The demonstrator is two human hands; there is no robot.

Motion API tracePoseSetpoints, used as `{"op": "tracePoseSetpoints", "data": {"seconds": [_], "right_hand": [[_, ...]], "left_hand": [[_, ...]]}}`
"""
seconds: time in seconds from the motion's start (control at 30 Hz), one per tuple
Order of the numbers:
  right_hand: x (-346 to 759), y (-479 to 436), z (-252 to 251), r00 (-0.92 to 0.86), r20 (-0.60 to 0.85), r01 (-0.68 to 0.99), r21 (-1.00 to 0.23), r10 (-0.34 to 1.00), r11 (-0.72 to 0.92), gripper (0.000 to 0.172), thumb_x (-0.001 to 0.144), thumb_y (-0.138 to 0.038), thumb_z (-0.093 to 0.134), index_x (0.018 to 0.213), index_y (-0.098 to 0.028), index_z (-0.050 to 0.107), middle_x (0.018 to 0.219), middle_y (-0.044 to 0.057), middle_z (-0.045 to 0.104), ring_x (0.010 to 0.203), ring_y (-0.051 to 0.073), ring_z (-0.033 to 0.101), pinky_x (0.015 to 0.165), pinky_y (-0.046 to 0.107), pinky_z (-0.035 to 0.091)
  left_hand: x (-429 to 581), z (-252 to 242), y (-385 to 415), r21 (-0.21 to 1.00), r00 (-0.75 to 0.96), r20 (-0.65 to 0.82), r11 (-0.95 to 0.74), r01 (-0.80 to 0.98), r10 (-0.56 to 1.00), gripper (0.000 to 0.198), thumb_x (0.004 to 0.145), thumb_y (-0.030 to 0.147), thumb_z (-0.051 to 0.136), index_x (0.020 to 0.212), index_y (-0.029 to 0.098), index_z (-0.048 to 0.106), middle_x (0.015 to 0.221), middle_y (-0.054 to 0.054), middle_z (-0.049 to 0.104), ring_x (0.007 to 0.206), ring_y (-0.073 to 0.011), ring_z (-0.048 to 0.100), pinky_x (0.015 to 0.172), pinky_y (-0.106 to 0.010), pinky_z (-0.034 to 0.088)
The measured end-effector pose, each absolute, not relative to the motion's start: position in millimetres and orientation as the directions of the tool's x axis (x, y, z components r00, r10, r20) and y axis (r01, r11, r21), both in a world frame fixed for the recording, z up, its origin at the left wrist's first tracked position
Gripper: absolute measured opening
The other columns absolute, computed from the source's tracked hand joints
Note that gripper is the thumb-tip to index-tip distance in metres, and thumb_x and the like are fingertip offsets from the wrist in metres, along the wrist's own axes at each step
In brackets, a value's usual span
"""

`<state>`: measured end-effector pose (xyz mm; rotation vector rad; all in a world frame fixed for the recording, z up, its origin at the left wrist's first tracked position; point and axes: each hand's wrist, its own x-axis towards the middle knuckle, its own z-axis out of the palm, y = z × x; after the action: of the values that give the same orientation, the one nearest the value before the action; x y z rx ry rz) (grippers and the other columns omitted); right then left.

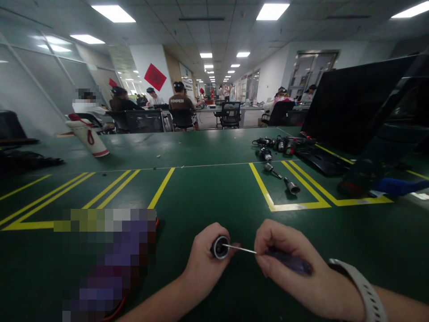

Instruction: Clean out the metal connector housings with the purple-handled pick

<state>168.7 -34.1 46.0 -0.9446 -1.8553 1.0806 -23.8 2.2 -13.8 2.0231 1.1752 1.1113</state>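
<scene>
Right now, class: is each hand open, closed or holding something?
Left hand: closed around a dark cylindrical part.
Right hand: closed on a screwdriver, shaft reaching the part's open end.

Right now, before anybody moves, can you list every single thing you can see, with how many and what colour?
Table: one, green, in front
Tape lines: several, yellow, on the table
Metal parts: several, dark and silver, table's right side
Screen-like panel: one, black, right
Blue item: one, right edge
Cup-like container: one, whitish with red, far left
Pixelated thing: one, mostly purple, near left
Chairs: several, black, beyond the table
People: several, mixed clothing, background
Red decorations: two, back left
Lights: many, white, ceiling
Cylindrical part: one, black with silvery rim, left hand
Thin-shafted tool: one, purplish handle, right hand
Wristband: one, white, right wrist
Hands: two, bare, front
</scene>
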Motion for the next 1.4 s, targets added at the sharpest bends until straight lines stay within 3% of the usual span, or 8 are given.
{"op": "tracePoseSetpoints", "data": {"seconds": [0.2, 0.4, 0.57, 0.73, 0.97, 1.03, 1.2, 1.4], "right_hand": [[162.9, -41.3, 51.1, -0.471, 0.387, 0.369, -0.730, 0.793, 0.575, 0.014, 0.074, -0.006, 0.045, 0.071, -0.020, 0.046, 0.064, -0.002, 0.050, 0.057, 0.011, 0.045, 0.055, 0.024, 0.038], [160.0, -40.5, 48.8, -0.466, 0.311, 0.343, -0.799, 0.828, 0.493, 0.012, 0.078, -0.010, 0.045, 0.071, -0.020, 0.048, 0.067, -0.001, 0.051, 0.061, 0.013, 0.046, 0.058, 0.026, 0.038], [159.9, -29.4, 30.8, -0.394, 0.107, 0.035, -0.991, 0.913, 0.132, 0.010, 0.080, -0.022, 0.051, 0.071, -0.019, 0.049, 0.061, -0.002, 0.051, 0.059, 0.014, 0.048, 0.057, 0.027, 0.036], [158.2, -23.3, 13.8, -0.368, 0.106, -0.206, -0.978, 0.924, 0.030, 0.007, 0.081, -0.020, 0.053, 0.075, -0.018, 0.051, 0.059, -0.003, 0.053, 0.055, 0.012, 0.046, 0.054, 0.026, 0.033], [162.3, -41.5, 37.9, -0.396, 0.238, 0.237, -0.907, 0.887, 0.349, 0.012, 0.083, -0.017, 0.048, 0.072, -0.021, 0.048, 0.069, -0.001, 0.048, 0.063, 0.015, 0.045, 0.058, 0.029, 0.035], [162.4, -43.2, 40.1, -0.419, 0.258, 0.273, -0.879, 0.870, 0.392, 0.012, 0.083, -0.016, 0.047, 0.072, -0.021, 0.047, 0.069, -0.001, 0.048, 0.065, 0.015, 0.045, 0.060, 0.029, 0.035], [161.2, -33.1, 26.5, -0.376, 0.147, 0.027, -0.985, 0.915, 0.170, 0.010, 0.080, -0.021, 0.050, 0.071, -0.020, 0.049, 0.063, -0.002, 0.049, 0.060, 0.015, 0.046, 0.057, 0.029, 0.035], [159.3, -25.2, 13.0, -0.327, 0.147, -0.218, -0.973, 0.933, 0.077, 0.005, 0.079, -0.019, 0.052, 0.074, -0.019, 0.051, 0.058, -0.003, 0.051, 0.055, 0.013, 0.045, 0.056, 0.028, 0.034]], "left_hand": [[-23.3, -14.6, 1.0, 0.721, 0.318, 0.408, -0.516, 0.463, 0.856, 0.027, 0.075, 0.015, 0.061, 0.060, 0.022, 0.040, 0.059, 0.005, 0.044, 0.056, -0.0133, 0.045, 0.054, -0.025, 0.034], [-22.1, -13.0, -1.2, 0.714, 0.339, 0.426, -0.542, 0.443, 0.839, 0.027, 0.076, 0.014, 0.058, 0.060, 0.022, 0.038, 0.060, 0.005, 0.044, 0.056, -0.0134, 0.044, 0.055, -0.025, 0.034], [-23.8, -11.8, -0.9, 0.731, 0.349, 0.420, -0.540, 0.418, 0.838, 0.027, 0.078, 0.015, 0.059, 0.062, 0.022, 0.038, 0.061, 0.005, 0.043, 0.056, -0.0129, 0.044, 0.055, -0.025, 0.034], [-23.2, -10.8, -0.1, 0.743, 0.339, 0.407, -0.524, 0.417, 0.848, 0.027, 0.079, 0.018, 0.058, 0.061, 0.022, 0.039, 0.060, 0.005, 0.043, 0.055, -0.0129, 0.043, 0.054, -0.025, 0.034], [-21.8, -13.9, -1.2, 0.718, 0.334, 0.399, -0.517, 0.466, 0.854, 0.028, 0.077, 0.015, 0.059, 0.061, 0.022, 0.038, 0.060, 0.005, 0.043, 0.057, -0.0134, 0.044, 0.056, -0.025, 0.034], [-21.6, -13.5, -1.2, 0.712, 0.336, 0.403, -0.523, 0.469, 0.851, 0.028, 0.077, 0.014, 0.059, 0.061, 0.022, 0.037, 0.060, 0.005, 0.043, 0.057, -0.0132, 0.044, 0.056, -0.025, 0.034], [-23.2, -11.3, -2.7, 0.713, 0.359, 0.416, -0.544, 0.442, 0.836, 0.028, 0.078, 0.015, 0.059, 0.061, 0.022, 0.038, 0.061, 0.005, 0.044, 0.057, -0.0129, 0.044, 0.056, -0.025, 0.034], [-23.5, -10.7, -2.5, 0.721, 0.355, 0.422, -0.546, 0.427, 0.835, 0.028, 0.080, 0.018, 0.059, 0.060, 0.022, 0.039, 0.060, 0.005, 0.043, 0.055, -0.0124, 0.043, 0.054, -0.025, 0.034]]}}
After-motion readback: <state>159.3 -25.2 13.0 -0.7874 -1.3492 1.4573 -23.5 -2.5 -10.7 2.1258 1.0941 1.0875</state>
